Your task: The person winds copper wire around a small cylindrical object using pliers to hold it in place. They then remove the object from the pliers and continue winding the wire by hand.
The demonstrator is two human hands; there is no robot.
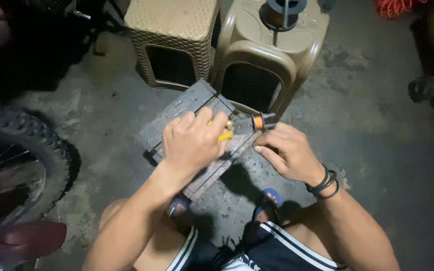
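Stained concrete floor (367,130); wooden block (187,108); two plastic stools (272,47) behind.

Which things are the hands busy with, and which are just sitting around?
In use:
- left hand, gripping a yellow-handled tool
- right hand, at the small orange spool
- wooden block under both

Lying about:
- two tan plastic stools
- black spool on one stool
- bike tyre

A seated person with bare arms wears black shorts (277,251) trimmed with white side stripes, blue sandals (272,196) on both feet, and several thin black bands (323,183) around the right wrist; the left hand (192,143) and right hand (285,150) are ungloved.
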